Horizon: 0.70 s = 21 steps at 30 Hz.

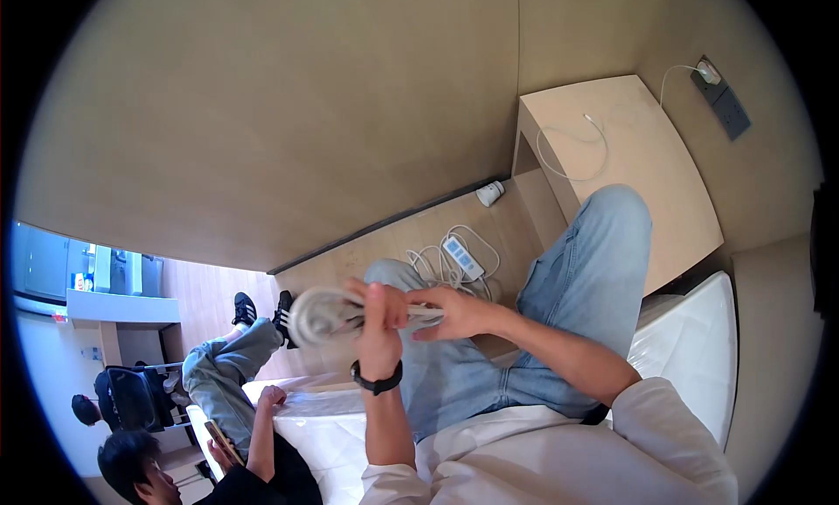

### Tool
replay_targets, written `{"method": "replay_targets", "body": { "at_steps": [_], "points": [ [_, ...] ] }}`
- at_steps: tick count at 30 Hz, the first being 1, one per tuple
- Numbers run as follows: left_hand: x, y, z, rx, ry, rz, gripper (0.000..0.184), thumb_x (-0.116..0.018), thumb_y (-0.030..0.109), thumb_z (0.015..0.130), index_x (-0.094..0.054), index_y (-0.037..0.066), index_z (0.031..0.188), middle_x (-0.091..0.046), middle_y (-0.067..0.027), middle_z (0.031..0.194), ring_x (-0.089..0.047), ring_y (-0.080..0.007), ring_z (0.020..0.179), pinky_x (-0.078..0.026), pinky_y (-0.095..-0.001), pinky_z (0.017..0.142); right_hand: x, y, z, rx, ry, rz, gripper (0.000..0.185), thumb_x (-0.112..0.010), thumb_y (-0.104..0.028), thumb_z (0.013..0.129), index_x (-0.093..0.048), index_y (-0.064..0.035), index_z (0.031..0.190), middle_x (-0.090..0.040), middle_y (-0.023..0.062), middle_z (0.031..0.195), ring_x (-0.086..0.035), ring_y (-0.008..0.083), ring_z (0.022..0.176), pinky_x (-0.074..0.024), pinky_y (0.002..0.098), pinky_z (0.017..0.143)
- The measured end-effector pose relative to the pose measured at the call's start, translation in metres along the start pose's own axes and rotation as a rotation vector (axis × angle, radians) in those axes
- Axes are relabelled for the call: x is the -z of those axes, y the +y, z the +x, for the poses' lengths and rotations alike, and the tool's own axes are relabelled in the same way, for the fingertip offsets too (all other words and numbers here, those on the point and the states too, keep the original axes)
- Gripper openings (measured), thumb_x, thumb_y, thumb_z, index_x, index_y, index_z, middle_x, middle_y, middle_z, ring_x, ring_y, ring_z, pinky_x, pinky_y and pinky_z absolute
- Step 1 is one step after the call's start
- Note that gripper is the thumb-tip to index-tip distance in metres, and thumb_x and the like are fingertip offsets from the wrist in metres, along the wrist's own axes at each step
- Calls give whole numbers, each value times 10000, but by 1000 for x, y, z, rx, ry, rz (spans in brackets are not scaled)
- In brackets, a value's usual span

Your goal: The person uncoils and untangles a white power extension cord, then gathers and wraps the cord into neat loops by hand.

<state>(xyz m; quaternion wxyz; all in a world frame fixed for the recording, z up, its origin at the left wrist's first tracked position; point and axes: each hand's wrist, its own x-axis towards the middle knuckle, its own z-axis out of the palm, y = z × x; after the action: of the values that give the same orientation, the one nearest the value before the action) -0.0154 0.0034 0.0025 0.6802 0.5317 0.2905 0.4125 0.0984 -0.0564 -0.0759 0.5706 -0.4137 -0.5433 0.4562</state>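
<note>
My left hand (381, 328), with a black watch on its wrist, is closed around a coiled white cable (322, 318). The coil is blurred, and its far end juts out to the left past the fingers. My right hand (456, 313) meets the left one and pinches a white length of the same cable between its fingers. Both hands are above my lap, in front of my jeans. A white power strip (463, 259) with blue markings lies on the floor beyond my knees, its own cord looped loosely around it.
A small white device (490, 193) stands by the wall. To the right is a wooden cabinet (620, 129) with a thin cable (603, 155) on top; a wall socket (721, 94) holds a charger. At lower left another person with a phone (224, 442) sits on a plastic-wrapped mattress (336, 448).
</note>
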Motion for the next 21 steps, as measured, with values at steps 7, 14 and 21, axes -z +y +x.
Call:
{"method": "replay_targets", "body": {
  "at_steps": [7, 14, 21],
  "points": [
    [4, 53, 12, -325, 99, -248, 195, -453, 176, 968, -380, 127, 794, -283, 29, 517, -291, -77, 445, -363, -273, 571, -7, 33, -9, -180, -54, -531, 235, -659, -274, 773, -636, -41, 788, -621, 166, 675, -618, 365, 678, -494, 419, 630],
    [41, 24, 23, -213, 345, 564, 169, -661, 128, 862, -515, 64, 804, -491, 18, 603, -455, -55, 510, -357, -225, 458, 0, -17, -2, -53, -40, -669, 101, -660, -170, 701, -616, -80, 714, -597, 106, 637, -610, 309, 642, -479, 397, 585],
    [40, -20, -8, 356, -326, 717, 389, -759, 211, 758, -537, 8, 1005, -525, -21, 711, -451, -64, 646, -391, -240, 555, 22, -32, 6, 400, 198, -733, 151, -632, -36, 575, -563, -93, 696, -539, 46, 604, -572, 254, 589, -455, 361, 537]
  ]
}}
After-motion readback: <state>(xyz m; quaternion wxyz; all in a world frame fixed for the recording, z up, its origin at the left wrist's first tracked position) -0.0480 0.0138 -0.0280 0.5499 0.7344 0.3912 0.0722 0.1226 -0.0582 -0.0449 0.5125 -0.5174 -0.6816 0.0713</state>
